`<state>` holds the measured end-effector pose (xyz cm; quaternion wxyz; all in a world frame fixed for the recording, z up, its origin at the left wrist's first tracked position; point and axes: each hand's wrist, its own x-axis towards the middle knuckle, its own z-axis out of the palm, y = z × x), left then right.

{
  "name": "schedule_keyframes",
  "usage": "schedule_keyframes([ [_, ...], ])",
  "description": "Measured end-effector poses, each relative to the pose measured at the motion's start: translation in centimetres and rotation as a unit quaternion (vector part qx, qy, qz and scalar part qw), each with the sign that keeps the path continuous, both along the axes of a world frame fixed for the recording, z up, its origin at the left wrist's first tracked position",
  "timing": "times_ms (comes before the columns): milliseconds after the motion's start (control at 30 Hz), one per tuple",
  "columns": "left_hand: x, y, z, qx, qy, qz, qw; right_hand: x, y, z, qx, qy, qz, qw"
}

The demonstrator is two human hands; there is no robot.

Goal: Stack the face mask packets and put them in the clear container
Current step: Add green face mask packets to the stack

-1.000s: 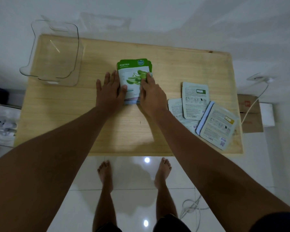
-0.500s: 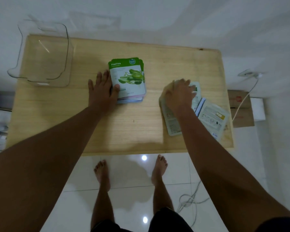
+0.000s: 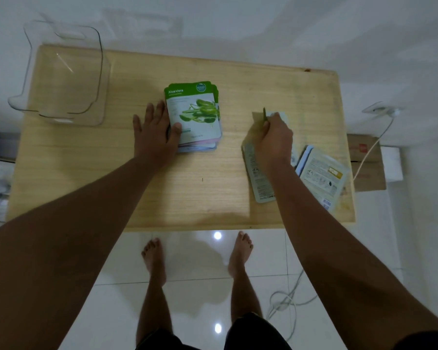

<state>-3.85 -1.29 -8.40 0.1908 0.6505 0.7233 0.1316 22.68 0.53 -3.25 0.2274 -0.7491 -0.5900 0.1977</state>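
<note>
- My left hand (image 3: 155, 133) lies flat and open on the wooden tabletop (image 3: 91, 173), against the left edge of the stack of face mask packets (image 3: 195, 117); my thumb rests on the lower left corner of the top packet.
- The top packet of the stack is green and white and reads "Aloe Vera", with a picture of aloe leaves. Under it I see pink and light blue edges of other packets.
- My right hand (image 3: 272, 140) is closed on a loose packet (image 3: 259, 178) at the right side of the tabletop. Its upper end is lifted and blurred, and a thin green edge shows above my fingers.
- Just to the right of this hand, two more packets (image 3: 323, 175) lie back side up, overlapping, near the right edge of the tabletop.
- The clear container (image 3: 61, 79) stands on the far left corner of the tabletop, well apart from the stack, with no packet inside.
- My bare feet stand on the white tiled floor (image 3: 195, 261) below the near edge.
</note>
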Motion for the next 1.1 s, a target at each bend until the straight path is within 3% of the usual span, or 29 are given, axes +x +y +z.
schedule_keyframes([
  [100, -0.1, 0.0, 0.0, -0.005, -0.005, 0.001, 1.0, -1.3, 1.3, 2.7, 0.072, 0.063, 0.009, 0.995],
  [267, -0.2, 0.0, 0.2, -0.006, -0.012, -0.005, 1.0, -3.8, 4.0, 6.4, 0.167, 0.092, 0.031, 0.981],
  [433, -0.2, 0.0, 0.3, -0.001, -0.038, 0.005, 0.999, -6.6, 5.7, 4.8, 0.105, 0.154, 0.027, 0.982],
  [733, -0.2, -0.1, 0.2, 0.01, -0.054, 0.009, 0.998, -10.8, 4.0, 0.2, 0.053, 0.141, 0.109, 0.983],
  [933, -0.2, 0.1, 0.2, 0.0, -0.021, -0.002, 1.0, -12.1, 4.0, -3.5, 0.0, 0.006, 0.215, 0.977],
  [1100, -0.4, 0.1, 0.0, -0.006, -0.016, -0.013, 1.0, -12.0, 3.7, -3.3, -0.014, -0.005, 0.216, 0.976],
])
